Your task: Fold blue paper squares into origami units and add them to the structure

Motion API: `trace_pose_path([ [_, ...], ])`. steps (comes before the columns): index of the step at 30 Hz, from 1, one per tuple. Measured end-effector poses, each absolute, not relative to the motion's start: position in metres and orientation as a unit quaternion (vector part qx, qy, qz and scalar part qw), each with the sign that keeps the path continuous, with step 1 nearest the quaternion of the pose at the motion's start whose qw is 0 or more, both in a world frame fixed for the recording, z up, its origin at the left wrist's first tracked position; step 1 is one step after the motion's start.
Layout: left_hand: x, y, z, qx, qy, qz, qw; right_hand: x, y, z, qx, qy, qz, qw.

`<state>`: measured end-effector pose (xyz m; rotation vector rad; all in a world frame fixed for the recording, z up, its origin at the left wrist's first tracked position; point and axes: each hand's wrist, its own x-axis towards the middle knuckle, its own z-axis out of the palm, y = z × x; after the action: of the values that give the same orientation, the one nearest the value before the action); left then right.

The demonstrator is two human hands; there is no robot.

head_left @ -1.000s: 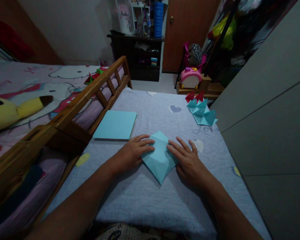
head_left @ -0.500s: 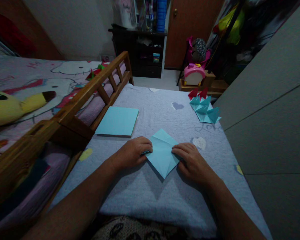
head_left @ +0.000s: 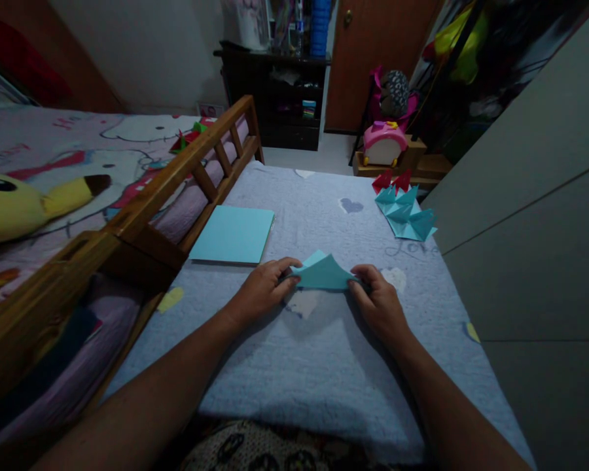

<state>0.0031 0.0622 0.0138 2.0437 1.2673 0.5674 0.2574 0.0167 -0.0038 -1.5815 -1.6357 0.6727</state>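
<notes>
A light blue sheet of origami paper (head_left: 322, 273) is bent over into a roughly triangular shape, its points away from me. My left hand (head_left: 271, 286) pinches its left corner between thumb and fingers. At the right corner, my right hand (head_left: 377, 297) grips it the same way. Both hands are low over the patterned bedsheet (head_left: 324, 366); whether the paper touches the cloth I cannot tell. A stack of light blue square paper (head_left: 233, 235) lies to the left, beyond my left hand.
Folded blue paper pieces (head_left: 406, 214) and red ones (head_left: 391, 182) lie at the far right edge. A wooden rail (head_left: 177, 173) runs along the left, with a yellow plush toy (head_left: 34, 203) beyond it. A pale cabinet panel (head_left: 530, 216) borders the right side.
The paper was an open diamond with its near corner toward me. That near part has been folded up and away, and both hands have moved slightly farther from me with the side corners.
</notes>
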Motion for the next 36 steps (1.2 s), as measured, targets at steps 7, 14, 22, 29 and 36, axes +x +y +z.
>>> trace_pose_path([
  [7, 0.007, 0.062, 0.008, 0.803, 0.509, 0.184, 0.248, 0.256, 0.020, -0.007, -0.671, -0.592, 0.240, 0.376],
  [14, 0.014, 0.056, 0.007, 0.795, 0.533, 0.213, 0.197, 0.254, 0.022, -0.009, -0.689, -0.606, 0.202, 0.343],
  [22, 0.021, 0.055, 0.003, 0.793, 0.555, 0.196, 0.157, 0.253, 0.024, -0.009, -0.691, -0.608, 0.195, 0.338],
  [29, 0.024, 0.057, -0.001, 0.801, 0.559, 0.172, 0.130, 0.255, 0.024, -0.007, -0.694, -0.599, 0.200, 0.344],
  [36, 0.024, 0.058, -0.002, 0.806, 0.556, 0.157, 0.127, 0.262, 0.024, -0.004, -0.682, -0.604, 0.215, 0.352],
])
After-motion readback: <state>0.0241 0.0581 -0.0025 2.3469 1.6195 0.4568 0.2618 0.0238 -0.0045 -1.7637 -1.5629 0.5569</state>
